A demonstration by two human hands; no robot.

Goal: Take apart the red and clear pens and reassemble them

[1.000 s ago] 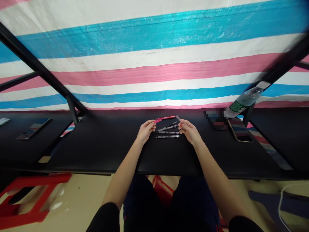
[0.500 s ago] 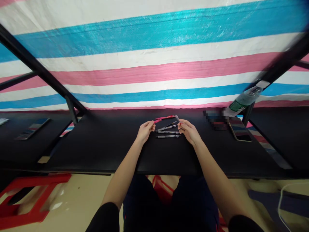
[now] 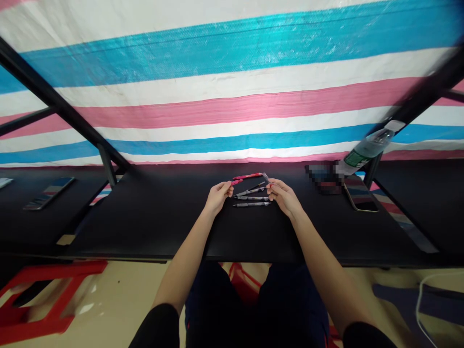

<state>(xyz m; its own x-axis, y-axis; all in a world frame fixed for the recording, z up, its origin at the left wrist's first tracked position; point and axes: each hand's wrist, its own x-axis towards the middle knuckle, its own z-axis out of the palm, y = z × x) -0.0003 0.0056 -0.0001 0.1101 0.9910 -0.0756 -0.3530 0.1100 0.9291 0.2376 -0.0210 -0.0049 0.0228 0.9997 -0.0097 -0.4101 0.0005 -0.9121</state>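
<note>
My left hand point(image 3: 218, 195) is closed, pinching a short pink pen part point(image 3: 237, 181) that points to the right. Opposite it, my right hand point(image 3: 284, 197) is closed on a clear pen barrel point(image 3: 266, 177), which tilts up and left from the fingertips. A bit of red shows at those fingertips, too small to make out. Between and beyond the hands lies a red pen point(image 3: 248, 176). Nearer to me, clear pens with dark grips point(image 3: 252, 204) lie roughly side by side, and a thin dark stick point(image 3: 258, 185) rests by the farthest of them.
On the black table point(image 3: 152, 212), a phone point(image 3: 362, 195) lies at the right beside a leaning water bottle point(image 3: 366, 151) and a blurred-out patch. Another phone point(image 3: 50, 193) is on the left table. Black metal frame bars point(image 3: 68, 113) slope at both sides before a striped sheet point(image 3: 232, 104).
</note>
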